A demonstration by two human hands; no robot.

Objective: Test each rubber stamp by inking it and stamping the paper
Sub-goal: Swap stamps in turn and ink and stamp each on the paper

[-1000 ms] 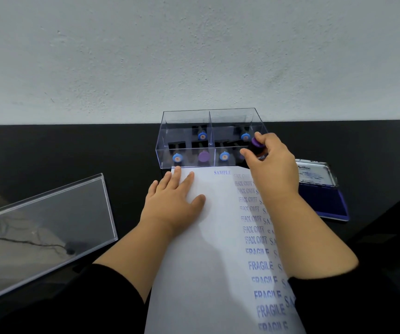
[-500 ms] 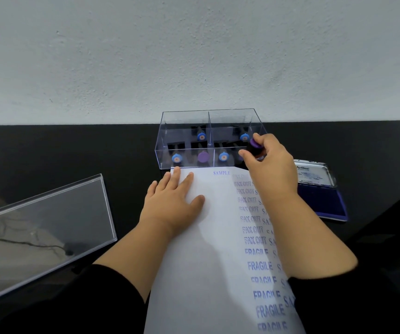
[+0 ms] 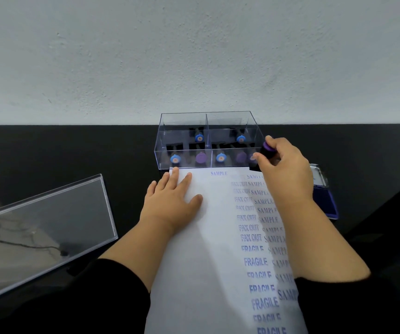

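My right hand (image 3: 283, 172) grips a purple-topped rubber stamp (image 3: 268, 150) just outside the right front corner of the clear stamp box (image 3: 184, 119), above the paper's top right corner. Several stamps with blue or purple caps stand inside the box. My left hand (image 3: 170, 201) lies flat on the upper left of the white paper (image 3: 206, 261), fingers straight. The paper carries columns of blue prints reading FAX OUT, FRAGILE and SAMPLE. A blue ink pad (image 3: 325, 198) lies open to the right, partly hidden behind my right wrist.
The box's clear lid (image 3: 44, 227) lies flat at the left on the black table (image 3: 73, 150). A light wall rises right behind the box. My black sleeves fill the lower corners of the view.
My right hand has drawn the purple stamp slightly to the right, out past the box's right wall. The left hand stays flat on the paper.
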